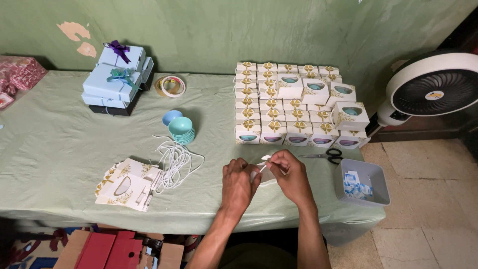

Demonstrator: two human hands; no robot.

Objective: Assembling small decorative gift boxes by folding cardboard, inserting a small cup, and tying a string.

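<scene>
Two hands, your left hand (239, 182) and right hand (291, 174), each grip pinched on a small white piece (265, 167), low centre above the table (59, 149).

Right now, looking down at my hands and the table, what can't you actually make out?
- Small white piece between left hand and right hand: fingers cover most of it in the head view.
- Grey bin: its blue-white contents are too small to identify.
- Red patterned package: cut off by the left edge.
- Fan: cut off by the right edge.
</scene>
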